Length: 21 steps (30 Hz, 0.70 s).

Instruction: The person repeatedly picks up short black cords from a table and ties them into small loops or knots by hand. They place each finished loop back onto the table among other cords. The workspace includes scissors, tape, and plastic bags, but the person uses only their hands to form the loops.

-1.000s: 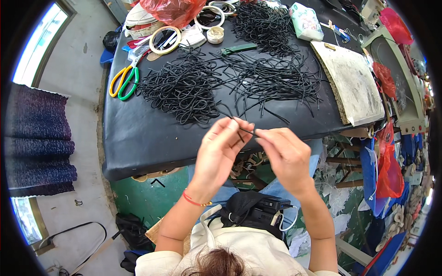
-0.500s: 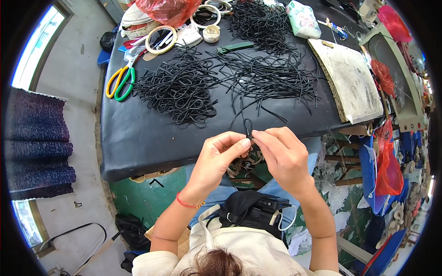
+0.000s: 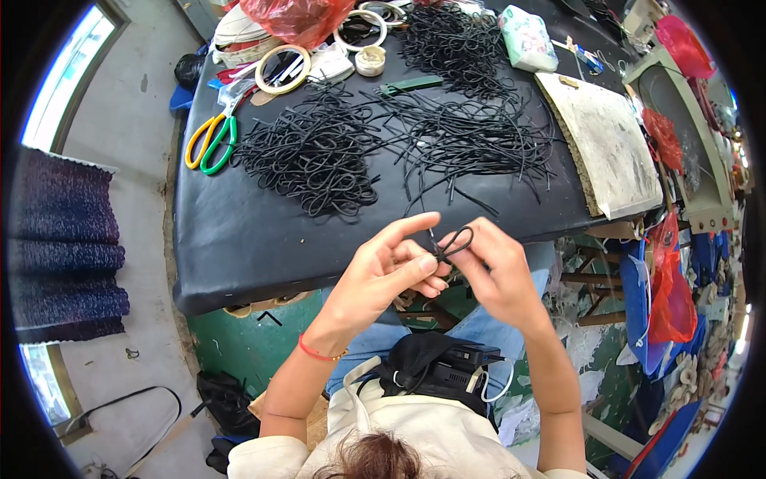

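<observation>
A thin black cord (image 3: 458, 242), bent into a loop, is held between my two hands just off the table's front edge. My left hand (image 3: 399, 259) pinches it between thumb and fingers, with the index finger stretched out above. My right hand (image 3: 496, 267) grips the loop's right side with thumb and forefinger; its other fingers are curled. Part of the cord where the hands meet is hidden by fingers. Beyond the hands lie a heap of looped black cords (image 3: 311, 152) on the left and a spread of straighter black cords (image 3: 479, 140) on the right.
The black-covered table (image 3: 239, 255) also bears green-and-yellow-handled scissors (image 3: 211, 144), tape rolls (image 3: 283, 69), a green strip (image 3: 411, 85), another cord heap (image 3: 455, 44), a tissue pack (image 3: 527, 38) and a stained pale board (image 3: 602, 144). A red plastic bag (image 3: 672, 295) hangs at the right.
The cord's loop, upright before, now leans right and looks wider. My left index finger has lifted and straightened, and my right hand has shifted slightly with the loop.
</observation>
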Each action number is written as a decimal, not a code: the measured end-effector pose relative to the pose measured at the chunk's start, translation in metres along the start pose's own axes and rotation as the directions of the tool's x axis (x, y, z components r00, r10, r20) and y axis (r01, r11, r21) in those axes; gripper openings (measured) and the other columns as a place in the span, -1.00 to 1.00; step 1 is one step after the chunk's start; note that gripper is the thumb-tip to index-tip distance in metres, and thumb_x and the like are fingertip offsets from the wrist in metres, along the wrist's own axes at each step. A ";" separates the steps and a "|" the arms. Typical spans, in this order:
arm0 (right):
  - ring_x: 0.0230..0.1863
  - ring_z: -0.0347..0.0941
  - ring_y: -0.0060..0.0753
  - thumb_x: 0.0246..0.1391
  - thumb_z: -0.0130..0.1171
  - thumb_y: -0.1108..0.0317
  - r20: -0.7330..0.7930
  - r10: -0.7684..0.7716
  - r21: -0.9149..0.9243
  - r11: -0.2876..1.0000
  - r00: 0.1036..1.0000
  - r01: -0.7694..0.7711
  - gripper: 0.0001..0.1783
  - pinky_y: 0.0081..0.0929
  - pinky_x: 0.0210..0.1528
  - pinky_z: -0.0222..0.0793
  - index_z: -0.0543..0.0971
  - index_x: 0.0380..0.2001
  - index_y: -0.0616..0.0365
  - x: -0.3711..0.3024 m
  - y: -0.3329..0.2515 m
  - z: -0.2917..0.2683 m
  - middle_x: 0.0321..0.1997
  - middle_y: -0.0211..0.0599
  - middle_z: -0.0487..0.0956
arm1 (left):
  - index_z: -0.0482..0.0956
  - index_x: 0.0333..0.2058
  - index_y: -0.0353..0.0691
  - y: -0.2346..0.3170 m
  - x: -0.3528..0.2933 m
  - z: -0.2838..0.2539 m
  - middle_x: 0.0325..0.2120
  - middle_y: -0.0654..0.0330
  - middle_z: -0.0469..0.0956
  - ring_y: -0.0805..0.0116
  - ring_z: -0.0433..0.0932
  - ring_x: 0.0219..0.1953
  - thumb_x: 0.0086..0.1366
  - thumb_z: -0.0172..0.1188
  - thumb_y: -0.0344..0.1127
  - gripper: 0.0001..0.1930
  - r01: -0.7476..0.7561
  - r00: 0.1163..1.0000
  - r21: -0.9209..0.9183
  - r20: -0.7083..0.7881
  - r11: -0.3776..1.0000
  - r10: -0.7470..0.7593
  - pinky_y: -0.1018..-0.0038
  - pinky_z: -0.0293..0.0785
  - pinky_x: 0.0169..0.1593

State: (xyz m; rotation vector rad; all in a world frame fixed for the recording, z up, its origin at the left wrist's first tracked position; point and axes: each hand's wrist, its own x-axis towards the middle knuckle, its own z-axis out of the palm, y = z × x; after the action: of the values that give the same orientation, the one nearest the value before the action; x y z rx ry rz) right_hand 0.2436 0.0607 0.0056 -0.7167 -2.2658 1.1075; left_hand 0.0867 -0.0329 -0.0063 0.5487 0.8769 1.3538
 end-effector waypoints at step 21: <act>-0.43 0.43 -0.71 -0.03 0.21 0.50 0.065 0.417 0.633 0.685 0.907 -0.360 -0.87 -0.75 -0.39 0.36 0.54 -0.36 0.28 -0.012 -0.020 0.013 -0.41 -0.39 0.56 | 0.51 -0.23 -0.38 -0.028 -0.001 0.016 -0.31 0.13 0.54 0.52 0.51 -0.28 0.16 0.13 -0.55 -0.83 -0.369 0.852 0.222 -0.307 0.902 0.424 0.62 0.46 -0.17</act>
State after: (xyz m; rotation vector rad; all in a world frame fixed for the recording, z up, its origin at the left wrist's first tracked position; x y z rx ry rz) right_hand 0.2391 0.0352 0.0119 -0.9422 -1.5126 1.8777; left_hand 0.1158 -0.0363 -0.0184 0.6463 1.2131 1.8102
